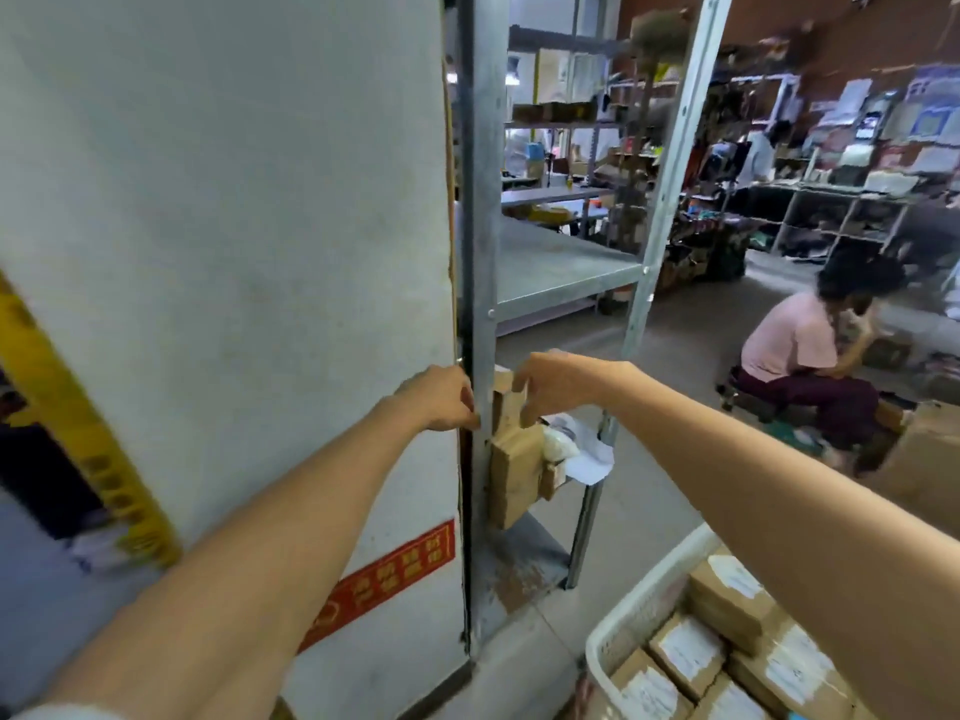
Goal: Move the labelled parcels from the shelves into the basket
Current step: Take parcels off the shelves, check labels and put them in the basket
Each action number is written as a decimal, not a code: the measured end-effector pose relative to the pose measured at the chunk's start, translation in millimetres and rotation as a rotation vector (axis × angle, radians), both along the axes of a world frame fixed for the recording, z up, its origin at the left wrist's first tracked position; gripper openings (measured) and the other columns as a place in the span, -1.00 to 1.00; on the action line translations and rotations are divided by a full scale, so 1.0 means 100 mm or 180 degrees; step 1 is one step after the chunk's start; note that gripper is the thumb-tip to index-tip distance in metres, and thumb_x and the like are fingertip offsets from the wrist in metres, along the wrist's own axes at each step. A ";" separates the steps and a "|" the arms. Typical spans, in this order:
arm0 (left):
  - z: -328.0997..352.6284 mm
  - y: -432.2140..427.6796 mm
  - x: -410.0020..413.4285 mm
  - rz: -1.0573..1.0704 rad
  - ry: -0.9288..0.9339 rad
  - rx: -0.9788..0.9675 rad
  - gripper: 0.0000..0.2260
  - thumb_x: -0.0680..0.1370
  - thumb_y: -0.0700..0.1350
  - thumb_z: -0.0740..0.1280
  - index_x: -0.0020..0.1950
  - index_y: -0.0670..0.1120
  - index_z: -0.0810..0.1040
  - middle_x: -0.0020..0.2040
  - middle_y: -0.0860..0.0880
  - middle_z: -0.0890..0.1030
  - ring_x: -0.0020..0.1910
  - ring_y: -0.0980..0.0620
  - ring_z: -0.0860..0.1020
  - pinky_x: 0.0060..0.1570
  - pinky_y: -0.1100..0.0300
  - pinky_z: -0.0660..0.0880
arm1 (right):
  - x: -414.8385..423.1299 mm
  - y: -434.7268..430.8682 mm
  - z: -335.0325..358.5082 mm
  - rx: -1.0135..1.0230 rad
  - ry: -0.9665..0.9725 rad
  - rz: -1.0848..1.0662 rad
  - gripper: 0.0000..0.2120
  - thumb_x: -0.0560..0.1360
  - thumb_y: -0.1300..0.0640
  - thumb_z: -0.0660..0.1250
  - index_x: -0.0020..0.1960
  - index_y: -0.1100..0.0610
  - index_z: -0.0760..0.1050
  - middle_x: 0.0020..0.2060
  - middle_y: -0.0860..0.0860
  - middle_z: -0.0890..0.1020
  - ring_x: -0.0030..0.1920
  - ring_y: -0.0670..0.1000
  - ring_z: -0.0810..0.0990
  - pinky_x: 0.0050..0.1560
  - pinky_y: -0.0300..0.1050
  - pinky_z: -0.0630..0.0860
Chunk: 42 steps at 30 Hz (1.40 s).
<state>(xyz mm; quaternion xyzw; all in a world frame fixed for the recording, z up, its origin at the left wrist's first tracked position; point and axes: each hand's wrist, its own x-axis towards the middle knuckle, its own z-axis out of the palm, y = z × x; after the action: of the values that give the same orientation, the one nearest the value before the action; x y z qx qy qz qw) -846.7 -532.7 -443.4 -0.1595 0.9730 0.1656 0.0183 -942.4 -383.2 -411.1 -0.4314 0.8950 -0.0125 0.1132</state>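
Parcels (519, 491) of brown cardboard stand stacked low in a galvanised steel rack (480, 226), just below the frame's centre, with a person's two bare arms stretched toward them. The right hand (550, 387), its arm extended from four o'clock, curls fingers and thumb round the top parcel (505, 407), which stands upright against the rack's post. The left hand (441, 400), its arm extended from seven o'clock, has its fingers bent at the post's edge, at nine o'clock of that parcel; whether it grips anything cannot be told.

At six o'clock of the top parcel a larger lower parcel (514, 478) stands against the same post, with white bags (569, 444) just beside it at three o'clock. The basket (644, 595), white-rimmed, sits at five o'clock of the frame near the rack's foot and holds labelled boxes (685, 654) packed side by side, white labels up; the right forearm crosses above it.

A white wall (234, 226) fills the nine o'clock side and carries a red sticker (384, 579) with yellow characters, at seven o'clock of the lower parcel. At three o'clock a seated person (789, 345) in a pink top sits low to the floor, well apart from the rack. Blurred shelving crowds the one o'clock background.
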 end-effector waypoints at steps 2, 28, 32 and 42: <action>0.02 -0.20 0.39 0.0328 -0.0056 0.0016 -0.62 0.43 0.04 0.46 0.19 -0.07 0.57 0.14 -0.09 0.60 0.05 -0.09 0.58 0.09 0.04 0.54 | 0.29 -0.31 0.04 0.0048 0.0000 0.0288 -0.54 0.41 -0.02 0.48 0.25 0.09 0.49 0.06 0.02 0.59 -0.04 0.02 0.55 0.07 -0.04 0.56; 0.74 1.35 6.18 0.5536 -0.0630 -0.0290 -0.70 0.48 0.02 0.40 0.07 -0.18 0.61 0.07 -0.14 0.62 0.02 -0.14 0.58 -0.07 0.07 0.50 | 5.65 -1.53 0.68 -0.0145 -0.0039 0.5594 -0.46 0.45 0.00 0.44 0.36 0.14 0.43 0.04 0.02 0.57 -0.03 0.04 0.57 -0.05 -0.01 0.57; 0.79 2.23 6.54 0.6264 -0.0847 -0.0301 -0.65 0.47 0.05 0.40 0.13 -0.15 0.61 0.12 -0.08 0.62 0.07 -0.09 0.57 0.08 0.04 0.53 | 6.31 -0.89 0.77 -0.0437 -0.0050 0.6255 -0.42 0.38 -0.06 0.47 0.33 0.12 0.45 0.13 0.03 0.54 0.03 0.05 0.55 0.03 0.05 0.57; 1.21 3.86 7.26 0.7222 -0.1057 -0.0718 -0.62 0.48 0.08 0.41 0.22 -0.08 0.57 0.14 -0.06 0.60 0.03 -0.07 0.56 0.07 0.08 0.54 | 7.61 0.62 1.00 -0.0793 0.0017 0.7407 -0.37 0.40 -0.08 0.46 0.40 0.12 0.40 0.28 0.07 0.52 0.19 0.09 0.52 0.14 -0.04 0.50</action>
<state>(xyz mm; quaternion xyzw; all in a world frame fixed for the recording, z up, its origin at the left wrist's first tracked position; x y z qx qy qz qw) -121.2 -146.4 -322.7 -0.9637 0.2645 -0.0242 -0.0277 -181.7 -321.2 -311.0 -0.9988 -0.0469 0.0119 0.0114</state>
